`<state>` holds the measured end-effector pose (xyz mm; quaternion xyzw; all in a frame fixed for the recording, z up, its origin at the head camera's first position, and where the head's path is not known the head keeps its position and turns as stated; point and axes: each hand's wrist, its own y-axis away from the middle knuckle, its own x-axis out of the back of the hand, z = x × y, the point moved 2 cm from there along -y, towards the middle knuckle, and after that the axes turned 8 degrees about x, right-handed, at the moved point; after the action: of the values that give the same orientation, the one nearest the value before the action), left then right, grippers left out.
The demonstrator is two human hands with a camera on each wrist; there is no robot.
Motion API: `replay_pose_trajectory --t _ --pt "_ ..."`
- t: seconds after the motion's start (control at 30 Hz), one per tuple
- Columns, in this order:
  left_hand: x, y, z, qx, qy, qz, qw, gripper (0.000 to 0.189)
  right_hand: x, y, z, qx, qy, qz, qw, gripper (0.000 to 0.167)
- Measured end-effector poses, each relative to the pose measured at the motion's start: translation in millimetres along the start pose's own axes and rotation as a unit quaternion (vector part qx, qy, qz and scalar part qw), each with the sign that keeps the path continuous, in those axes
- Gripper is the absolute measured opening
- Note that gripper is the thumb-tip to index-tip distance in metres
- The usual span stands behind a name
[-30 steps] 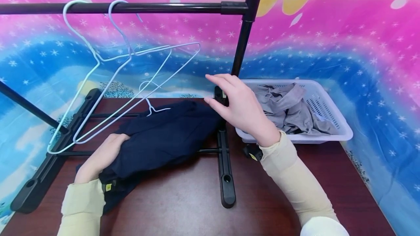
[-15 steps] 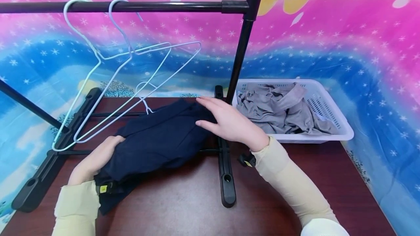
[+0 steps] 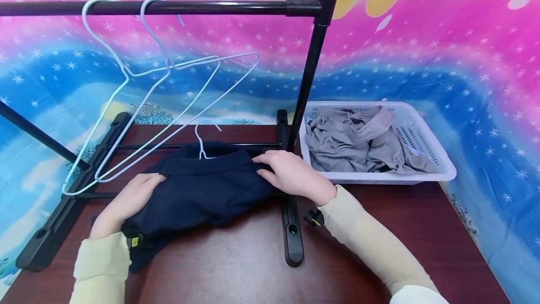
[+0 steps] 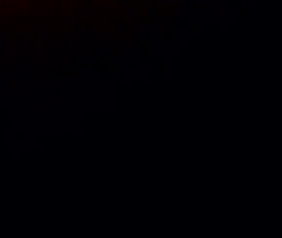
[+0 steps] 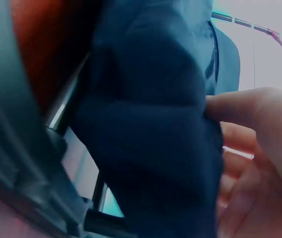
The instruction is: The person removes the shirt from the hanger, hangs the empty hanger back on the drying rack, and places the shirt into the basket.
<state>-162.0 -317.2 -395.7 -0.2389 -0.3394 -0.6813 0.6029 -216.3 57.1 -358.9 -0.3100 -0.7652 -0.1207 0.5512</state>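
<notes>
A dark navy garment [image 3: 206, 191] is held up over the tabletop, with a folded band along its upper edge. The white hook of a clothes hanger [image 3: 201, 140] rises from behind that band; the hanger's lower part is hidden by the cloth. My left hand [image 3: 131, 201] grips the garment's left side, thumb on top, its fingers hidden under the fabric. At the upper right corner my right hand [image 3: 291, 175] pinches the edge. In the right wrist view, the thumb [image 5: 233, 105] lies on the near face of the cloth, with the fingers behind. The left wrist view is almost wholly black.
Two wire hangers [image 3: 166, 67] hang from the black rail [image 3: 223, 7] above the garment. The rack's right foot [image 3: 292, 233] stands on the dark red table [image 3: 219, 266]. Right of it, a white basket [image 3: 445, 168] holds grey cloth [image 3: 358, 140]. A patterned backdrop [image 3: 413, 50] lies behind.
My right hand has come down and left from above the garment to take its right corner. The garment's upper edge has lowered and turned, and the hanger hook now stands upright, more to the right.
</notes>
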Motion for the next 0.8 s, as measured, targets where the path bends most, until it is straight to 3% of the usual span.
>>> replay_pose_trajectory --t 0.13,0.23,0.33,0.43,0.57,0.7,0.8 --pt "-7.6 -4.1 5.9 -0.027 -0.001 0.024 0.9993 0.039 3 13.4 2 0.007 -0.036 0.023 0.9990 0.033" --pt "-15.2 -8.3 12.3 -0.044 0.011 0.023 0.9987 0.034 9 26.8 1 0.002 -0.047 0.030 0.9984 0.031" --pt "-25.1 -12.1 21.6 -0.037 0.032 0.008 0.9988 0.031 19 42.9 -1 -0.007 -0.044 0.033 0.9985 0.030" --pt "-36.1 -12.9 33.8 -0.017 0.055 -0.008 0.9983 0.040 30 60.3 -2 -0.010 -0.040 0.042 0.9983 0.030" --pt "-51.9 -13.2 51.4 -0.017 0.060 -0.025 0.9977 0.049 46 82.7 -5 -0.007 -0.034 0.057 0.9978 0.029" --pt "-65.6 -15.7 66.5 -0.048 0.049 -0.046 0.9966 0.048 60 102.4 -5 -0.012 -0.030 0.068 0.9972 0.027" --pt "-77.9 -22.1 70.9 -0.094 0.062 -0.062 0.9917 0.045 70 116.2 -4 -0.023 -0.026 0.079 0.9963 0.026"
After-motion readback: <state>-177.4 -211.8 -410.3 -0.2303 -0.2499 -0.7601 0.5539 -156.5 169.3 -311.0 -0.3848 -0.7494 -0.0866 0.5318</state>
